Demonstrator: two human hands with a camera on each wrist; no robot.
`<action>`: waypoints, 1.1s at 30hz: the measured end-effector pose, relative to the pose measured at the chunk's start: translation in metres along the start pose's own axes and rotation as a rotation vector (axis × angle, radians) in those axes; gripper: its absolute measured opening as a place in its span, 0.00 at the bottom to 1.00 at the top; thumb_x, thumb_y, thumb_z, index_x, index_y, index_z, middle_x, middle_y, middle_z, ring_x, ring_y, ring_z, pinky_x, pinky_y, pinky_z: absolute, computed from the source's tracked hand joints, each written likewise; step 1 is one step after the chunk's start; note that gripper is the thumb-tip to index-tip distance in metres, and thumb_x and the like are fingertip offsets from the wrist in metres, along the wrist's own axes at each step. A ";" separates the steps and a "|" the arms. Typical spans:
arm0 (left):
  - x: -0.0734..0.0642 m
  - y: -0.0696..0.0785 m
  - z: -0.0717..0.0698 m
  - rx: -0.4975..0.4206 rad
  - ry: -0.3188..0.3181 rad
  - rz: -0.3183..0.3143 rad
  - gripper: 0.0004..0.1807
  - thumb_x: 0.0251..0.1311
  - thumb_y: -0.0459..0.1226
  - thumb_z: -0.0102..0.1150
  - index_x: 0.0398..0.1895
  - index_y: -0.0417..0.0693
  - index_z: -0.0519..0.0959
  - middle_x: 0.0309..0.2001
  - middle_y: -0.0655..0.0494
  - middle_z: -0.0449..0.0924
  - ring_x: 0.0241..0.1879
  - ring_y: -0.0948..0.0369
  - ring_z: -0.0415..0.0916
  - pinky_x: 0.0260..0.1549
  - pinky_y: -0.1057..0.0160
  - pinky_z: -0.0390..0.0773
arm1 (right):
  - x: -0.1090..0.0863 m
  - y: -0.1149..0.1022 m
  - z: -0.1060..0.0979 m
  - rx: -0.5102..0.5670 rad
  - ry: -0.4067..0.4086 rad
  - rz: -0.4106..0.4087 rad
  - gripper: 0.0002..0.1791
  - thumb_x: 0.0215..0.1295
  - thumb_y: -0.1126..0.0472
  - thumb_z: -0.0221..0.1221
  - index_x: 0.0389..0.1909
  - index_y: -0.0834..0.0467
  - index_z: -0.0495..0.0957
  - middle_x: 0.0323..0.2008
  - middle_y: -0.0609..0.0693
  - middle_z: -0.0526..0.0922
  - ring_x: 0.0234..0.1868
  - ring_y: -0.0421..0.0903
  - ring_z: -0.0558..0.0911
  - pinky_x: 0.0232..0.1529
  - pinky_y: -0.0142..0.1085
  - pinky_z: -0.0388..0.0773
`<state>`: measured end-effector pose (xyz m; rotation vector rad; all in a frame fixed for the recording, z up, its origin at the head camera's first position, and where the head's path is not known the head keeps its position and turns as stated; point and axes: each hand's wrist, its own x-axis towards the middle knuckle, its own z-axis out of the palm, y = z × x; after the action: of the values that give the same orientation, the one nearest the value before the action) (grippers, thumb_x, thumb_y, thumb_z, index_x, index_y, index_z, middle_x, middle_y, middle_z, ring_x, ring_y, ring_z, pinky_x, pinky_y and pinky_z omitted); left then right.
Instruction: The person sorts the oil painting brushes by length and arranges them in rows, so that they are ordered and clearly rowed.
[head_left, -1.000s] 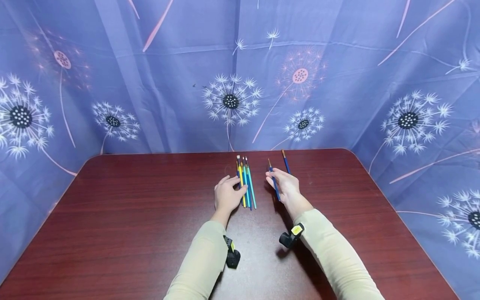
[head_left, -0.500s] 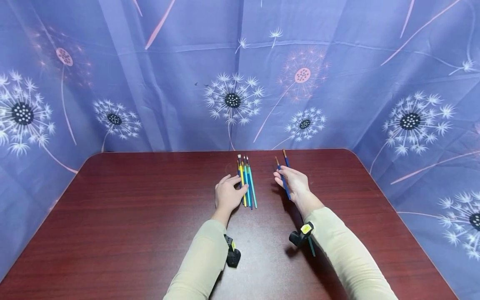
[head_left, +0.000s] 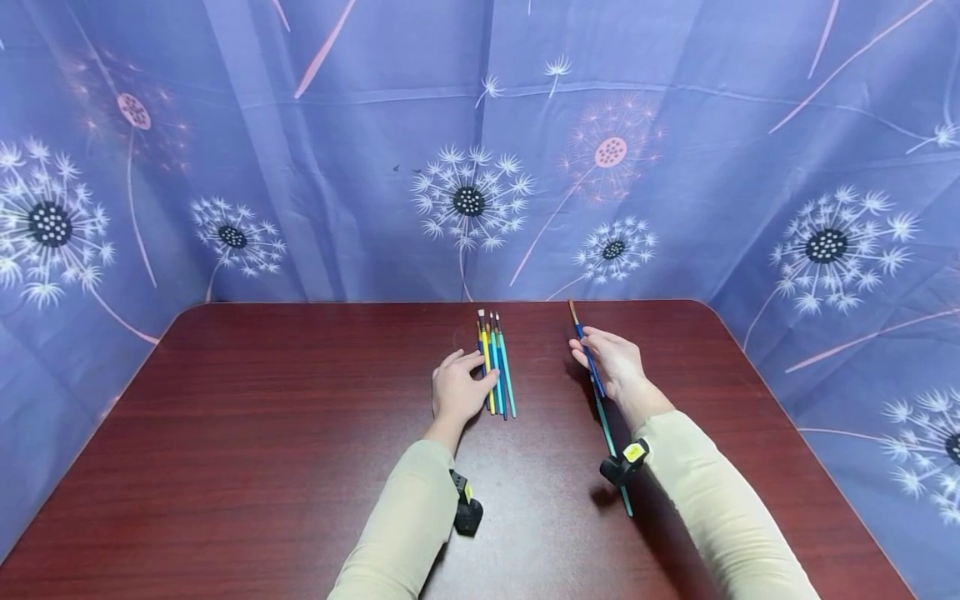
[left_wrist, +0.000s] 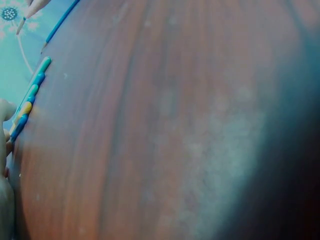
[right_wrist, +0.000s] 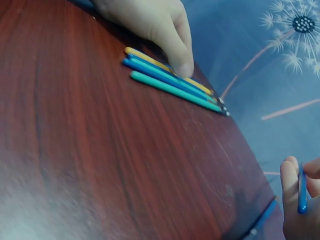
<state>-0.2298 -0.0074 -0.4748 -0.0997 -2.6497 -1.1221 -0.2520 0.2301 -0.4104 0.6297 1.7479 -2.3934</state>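
Note:
My left hand [head_left: 457, 390] lies at the left side of several paintbrushes [head_left: 504, 367], its thumb over the yellow one and its fingers along the row's left side. They lie side by side, bristles toward the back, in yellow, teal and blue. Seen from the right wrist, the thumb [right_wrist: 182, 67] presses on the yellow paintbrush [right_wrist: 147, 58]. To the right, my right hand [head_left: 615, 365] pinches a blue paintbrush [head_left: 592, 360] between thumb and fingers, bristles pointing to the back. Just below it another blue paintbrush [right_wrist: 262, 216] lies on the table, mostly hidden in the head view.
A long teal handle [head_left: 606, 425] extends toward the front, partly hidden by the right wrist camera [head_left: 619, 468]. The dark red wooden table [head_left: 262, 433] has a back edge close behind the brushes. A blue curtain [head_left: 337, 192] with dandelion prints surrounds it.
My right hand has moved right with the blue paintbrush, which now overlaps the one lying there. The teal handle has come into view beneath the wrist. My left hand stays in place.

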 end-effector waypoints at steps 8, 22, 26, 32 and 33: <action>0.002 0.001 0.000 -0.020 0.007 -0.009 0.21 0.52 0.46 0.64 0.49 0.47 0.83 0.54 0.56 0.81 0.64 0.55 0.69 0.61 0.49 0.64 | 0.010 -0.010 -0.010 -0.001 0.031 -0.034 0.30 0.62 0.73 0.50 0.67 0.66 0.62 0.26 0.45 0.82 0.29 0.36 0.84 0.36 0.27 0.82; 0.002 0.000 -0.002 -0.012 -0.012 -0.031 0.22 0.54 0.47 0.63 0.50 0.48 0.82 0.55 0.56 0.80 0.65 0.56 0.67 0.62 0.48 0.63 | 0.031 -0.015 -0.011 -0.196 0.205 -0.054 0.26 0.59 0.67 0.58 0.61 0.59 0.73 0.25 0.38 0.82 0.25 0.33 0.78 0.30 0.26 0.81; 0.002 0.000 -0.001 -0.006 -0.015 -0.027 0.22 0.54 0.47 0.63 0.50 0.48 0.82 0.55 0.57 0.80 0.65 0.56 0.67 0.62 0.49 0.63 | 0.038 -0.014 -0.012 -0.209 0.236 -0.075 0.26 0.57 0.67 0.59 0.60 0.60 0.74 0.18 0.36 0.81 0.19 0.32 0.75 0.23 0.25 0.77; 0.001 0.001 -0.001 -0.010 -0.021 -0.028 0.21 0.54 0.47 0.64 0.50 0.48 0.82 0.55 0.56 0.80 0.65 0.56 0.67 0.62 0.48 0.63 | 0.051 -0.011 -0.013 -0.217 0.245 -0.125 0.26 0.56 0.69 0.59 0.59 0.64 0.74 0.12 0.36 0.78 0.15 0.31 0.74 0.18 0.25 0.73; 0.001 0.001 -0.001 -0.010 -0.023 -0.029 0.21 0.54 0.46 0.64 0.50 0.48 0.82 0.55 0.56 0.80 0.65 0.56 0.67 0.62 0.48 0.63 | 0.053 -0.010 -0.013 -0.231 0.246 -0.133 0.25 0.56 0.69 0.59 0.58 0.65 0.74 0.12 0.36 0.79 0.15 0.32 0.74 0.17 0.25 0.73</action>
<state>-0.2305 -0.0073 -0.4730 -0.0765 -2.6743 -1.1501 -0.2998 0.2538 -0.4254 0.8274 2.1910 -2.2232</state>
